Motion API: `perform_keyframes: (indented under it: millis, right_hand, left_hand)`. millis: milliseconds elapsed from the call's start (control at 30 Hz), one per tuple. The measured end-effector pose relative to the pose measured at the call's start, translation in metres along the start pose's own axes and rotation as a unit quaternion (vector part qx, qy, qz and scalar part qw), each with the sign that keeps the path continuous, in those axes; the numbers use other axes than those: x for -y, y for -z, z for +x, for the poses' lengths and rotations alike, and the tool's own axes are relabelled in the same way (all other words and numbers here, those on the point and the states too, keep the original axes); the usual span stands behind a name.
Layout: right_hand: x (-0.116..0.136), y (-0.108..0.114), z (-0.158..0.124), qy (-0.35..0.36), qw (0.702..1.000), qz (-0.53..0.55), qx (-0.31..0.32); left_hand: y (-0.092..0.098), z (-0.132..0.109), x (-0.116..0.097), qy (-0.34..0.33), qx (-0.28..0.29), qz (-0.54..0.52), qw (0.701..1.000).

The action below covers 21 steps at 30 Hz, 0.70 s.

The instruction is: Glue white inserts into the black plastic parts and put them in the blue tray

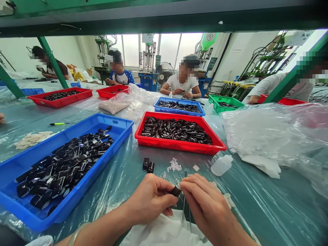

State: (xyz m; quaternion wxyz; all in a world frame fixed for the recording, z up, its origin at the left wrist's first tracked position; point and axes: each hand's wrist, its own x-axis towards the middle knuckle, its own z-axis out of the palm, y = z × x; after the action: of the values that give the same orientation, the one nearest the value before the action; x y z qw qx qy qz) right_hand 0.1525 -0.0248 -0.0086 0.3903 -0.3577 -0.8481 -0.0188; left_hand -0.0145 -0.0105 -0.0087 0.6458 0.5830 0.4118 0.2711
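Between thumb and fingers my left hand (153, 194) grips a small black part (176, 191) near the bottom centre. My right hand (205, 198) is closed just to its right, its fingertips at the part's edge; thin metal tweezers (183, 208) stand beside its fingers, and their grip is partly hidden. Below both hands lies a white cloth (166, 230). Two black pieces (148, 165) rest on the table beyond my left hand, with small white scraps (174, 165) to their right. A blue tray (102, 164) of black pieces is at the left, a red tray (179, 145) of them ahead.
A white bottle (221, 165) lies right of the scraps, near clear plastic bags (271, 133). A yellow-green pen (56, 123) lies at the left. Farther back are a smaller blue tray (179, 111), a green tray (225, 106) and several seated people. A green beam crosses overhead.
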Motion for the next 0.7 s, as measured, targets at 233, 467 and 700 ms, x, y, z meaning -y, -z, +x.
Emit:
perform_keyframes:
  millis: [233, 467, 700]
  right_hand:
    - [0.0029, 0.0020, 0.0019, -0.030, 0.998, 0.050, 0.002]
    - [-0.0008, -0.0006, 0.0029, -0.021, 0.999, 0.037, -0.015]
    - [-0.0013, 0.0002, 0.0031, -0.027, 0.998, 0.055, 0.003]
  left_hand:
    - [-0.0001, -0.0015, -0.0003, 0.015, -0.003, -0.024, 1.000]
    - [0.0003, 0.0012, -0.0004, 0.013, -0.006, -0.020, 1.000]
    - [0.0003, 0.0004, 0.0007, 0.007, -0.001, -0.017, 1.000]
